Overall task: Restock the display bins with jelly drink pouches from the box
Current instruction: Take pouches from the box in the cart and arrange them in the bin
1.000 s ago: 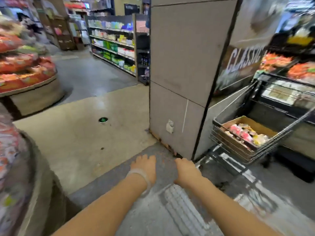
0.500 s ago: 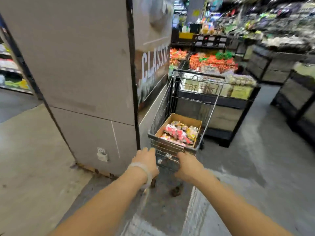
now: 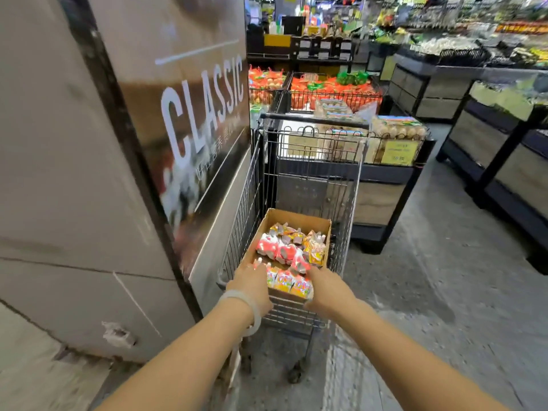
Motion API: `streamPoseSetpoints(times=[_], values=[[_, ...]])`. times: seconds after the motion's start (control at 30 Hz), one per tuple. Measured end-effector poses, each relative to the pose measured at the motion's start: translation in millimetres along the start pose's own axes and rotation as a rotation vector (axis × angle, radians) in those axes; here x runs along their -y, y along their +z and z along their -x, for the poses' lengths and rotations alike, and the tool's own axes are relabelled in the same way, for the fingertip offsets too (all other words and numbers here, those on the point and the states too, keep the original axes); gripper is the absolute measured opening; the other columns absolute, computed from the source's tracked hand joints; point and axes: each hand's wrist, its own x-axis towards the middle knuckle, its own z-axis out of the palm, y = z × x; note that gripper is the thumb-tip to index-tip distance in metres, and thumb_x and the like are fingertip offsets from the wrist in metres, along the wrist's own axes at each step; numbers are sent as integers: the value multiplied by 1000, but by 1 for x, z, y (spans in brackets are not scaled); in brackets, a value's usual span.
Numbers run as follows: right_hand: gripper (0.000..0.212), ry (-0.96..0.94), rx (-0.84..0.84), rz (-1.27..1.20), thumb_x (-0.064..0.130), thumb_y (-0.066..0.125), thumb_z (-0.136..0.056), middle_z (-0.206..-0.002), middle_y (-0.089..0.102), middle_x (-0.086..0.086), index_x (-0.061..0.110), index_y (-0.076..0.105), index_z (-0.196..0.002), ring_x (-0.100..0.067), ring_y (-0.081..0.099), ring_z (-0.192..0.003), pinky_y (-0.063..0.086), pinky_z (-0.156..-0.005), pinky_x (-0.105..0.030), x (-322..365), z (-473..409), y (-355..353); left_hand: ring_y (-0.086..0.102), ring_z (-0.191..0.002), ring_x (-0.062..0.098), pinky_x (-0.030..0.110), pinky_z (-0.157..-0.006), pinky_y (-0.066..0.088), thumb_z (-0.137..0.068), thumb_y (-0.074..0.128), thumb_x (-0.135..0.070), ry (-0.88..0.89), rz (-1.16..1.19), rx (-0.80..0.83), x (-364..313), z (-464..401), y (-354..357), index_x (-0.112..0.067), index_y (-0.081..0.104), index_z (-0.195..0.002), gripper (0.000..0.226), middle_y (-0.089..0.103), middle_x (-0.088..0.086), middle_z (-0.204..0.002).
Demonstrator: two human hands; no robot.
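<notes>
An open cardboard box (image 3: 296, 216) sits in a wire shopping cart (image 3: 351, 226) straight ahead. It holds several jelly drink pouches (image 3: 292, 247) in red-white and orange-yellow packs. My left hand (image 3: 250, 284), with a pale bangle on its wrist, reaches over the box's near left corner, and its straight fingers touch the nearest pouches. Over the near right corner, my right hand (image 3: 327, 289) has its fingertips down among the orange pouches (image 3: 299, 287). Its fingers are hidden, so its hold cannot be made out.
A wide grey pillar (image 3: 89, 203) with a "CLASSIC" poster (image 3: 201, 114) stands close on the cart's left. Beyond the cart is an egg display stand (image 3: 397, 134) and wire bins of orange bagged goods (image 3: 335, 90). Dark display units (image 3: 504, 149) line the right, across an aisle of grey floor.
My view has closed in on the cart. Both hands have moved from the cart's near rim forward into the box, onto the pouches.
</notes>
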Motion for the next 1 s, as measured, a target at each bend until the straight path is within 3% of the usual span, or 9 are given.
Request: streamPoseSetpoints(times=[0.2,0.33,0.5,0.63,0.73,0.87,1.0], values=[[63,19,30,12,17,66,-79,-127,54,-11,13,40,-136,-31,56,-111,53,-86,-41,-13,-115,-21,42,-123,32,43,-100,43,-83,62,-28,-39,-9,31,0,-114,-15,-18,40,-130,52,44,9,-131],[45,59,136,-5,15,64,-80,-117,57,-13,11,48,-121,-31,56,-105,51,-79,-38,-26,-168,-10,47,-117,35,45,-96,47,-81,59,-28,-75,-16,123,15,-175,2,-25,41,-126,49,45,9,-127],[53,135,210,-76,23,63,-82,-126,54,-12,14,44,-131,-31,54,-115,49,-93,-39,-50,-233,17,48,-121,35,42,-97,47,-79,63,-27,-107,-78,286,29,-262,30,-17,35,-137,65,46,12,-132],[64,231,293,-84,29,59,-81,-126,56,-15,17,36,-139,-33,55,-114,45,-98,-40,-66,-278,50,62,-108,28,33,-88,49,-78,60,-20,-66,-152,357,33,-315,59,-16,54,-118,41,63,7,-117],[55,317,370,-156,27,57,-87,-132,52,-14,11,39,-136,-30,49,-124,40,-103,-35,-82,-314,88,55,-118,28,34,-102,41,-80,57,-22,-101,-172,471,45,-354,98,-17,40,-133,56,57,8,-126],[52,447,439,-284,22,58,-85,-133,52,-11,9,41,-133,-28,52,-122,44,-100,-34,-101,-339,151,51,-122,29,37,-99,46,-86,54,-19,-223,-202,606,60,-387,145,-11,32,-137,56,48,8,-132],[58,598,414,-474,37,60,-73,-126,59,-6,17,51,-126,-27,54,-119,44,-103,-38,-125,-361,229,44,-131,27,32,-106,39,-91,48,-22,-366,-102,666,74,-413,183,-7,16,-146,65,41,12,-142]])
